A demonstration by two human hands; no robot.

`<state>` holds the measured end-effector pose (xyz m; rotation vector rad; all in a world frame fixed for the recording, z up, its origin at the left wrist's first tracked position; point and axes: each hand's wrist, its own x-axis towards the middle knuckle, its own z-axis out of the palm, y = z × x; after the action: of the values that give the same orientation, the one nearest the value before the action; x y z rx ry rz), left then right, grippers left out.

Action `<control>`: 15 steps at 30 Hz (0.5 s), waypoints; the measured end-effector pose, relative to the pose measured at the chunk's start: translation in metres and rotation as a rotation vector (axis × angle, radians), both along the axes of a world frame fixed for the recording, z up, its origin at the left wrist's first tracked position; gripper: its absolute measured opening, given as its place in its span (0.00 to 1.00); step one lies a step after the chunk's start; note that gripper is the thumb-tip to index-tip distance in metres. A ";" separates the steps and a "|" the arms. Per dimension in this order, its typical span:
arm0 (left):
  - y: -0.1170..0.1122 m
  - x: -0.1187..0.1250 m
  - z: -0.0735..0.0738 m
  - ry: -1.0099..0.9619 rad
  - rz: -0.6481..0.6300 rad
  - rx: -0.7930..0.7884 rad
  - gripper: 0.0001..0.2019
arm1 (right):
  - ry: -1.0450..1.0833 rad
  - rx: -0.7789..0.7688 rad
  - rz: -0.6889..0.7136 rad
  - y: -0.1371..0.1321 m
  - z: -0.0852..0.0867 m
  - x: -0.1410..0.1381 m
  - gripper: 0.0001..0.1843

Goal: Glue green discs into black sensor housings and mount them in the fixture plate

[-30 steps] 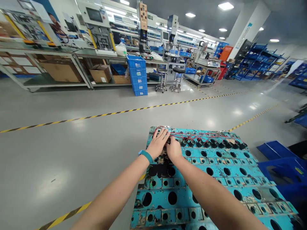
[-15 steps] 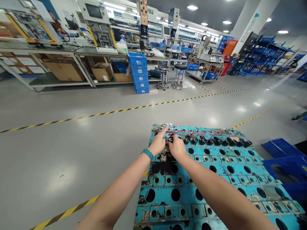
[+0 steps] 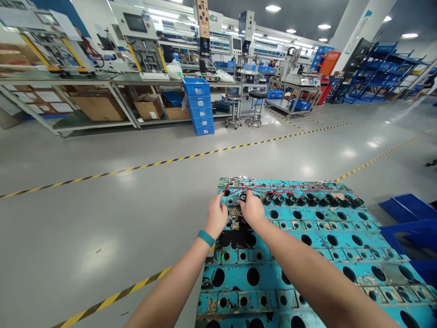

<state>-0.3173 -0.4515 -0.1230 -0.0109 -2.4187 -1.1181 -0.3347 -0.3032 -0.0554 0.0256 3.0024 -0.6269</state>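
Observation:
A worn turquoise board (image 3: 235, 277) with rows of round holes lies before me. Near its far left corner my right hand (image 3: 252, 209) is closed on a small black cylindrical part (image 3: 243, 197) with a red wire. My left hand (image 3: 215, 216), with a teal band at the wrist, is at the board's left edge, its thumb and fingers apart near the red wires (image 3: 235, 181). Its fingertips are partly hidden. More black cylindrical parts (image 3: 290, 199) stand in a row to the right, with thin red wires trailing over the board's far edge.
Blue bins (image 3: 409, 228) stand right of the board. Yellow-black tape (image 3: 184, 158) crosses the grey floor. Farther off are stacked blue crates (image 3: 201, 107), stools (image 3: 256, 95), a workbench (image 3: 102, 82) with machines, and a cart (image 3: 293, 98).
My left hand has moved left and back from the black part to the board's edge, its index finger no longer stretched forward. My right hand stays on the part. The view has shifted slightly.

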 end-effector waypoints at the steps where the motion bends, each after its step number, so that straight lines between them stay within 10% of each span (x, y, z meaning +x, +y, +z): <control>1: 0.003 0.007 -0.005 -0.004 -0.004 -0.026 0.21 | -0.001 -0.006 0.002 0.000 0.000 0.000 0.19; 15: 0.015 0.025 -0.013 -0.008 -0.010 -0.248 0.19 | -0.005 -0.068 0.014 0.003 -0.004 -0.008 0.20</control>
<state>-0.2926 -0.4361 -0.1364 -0.0983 -2.5517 -0.8165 -0.3426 -0.2999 -0.0592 0.0017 2.9709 -0.7264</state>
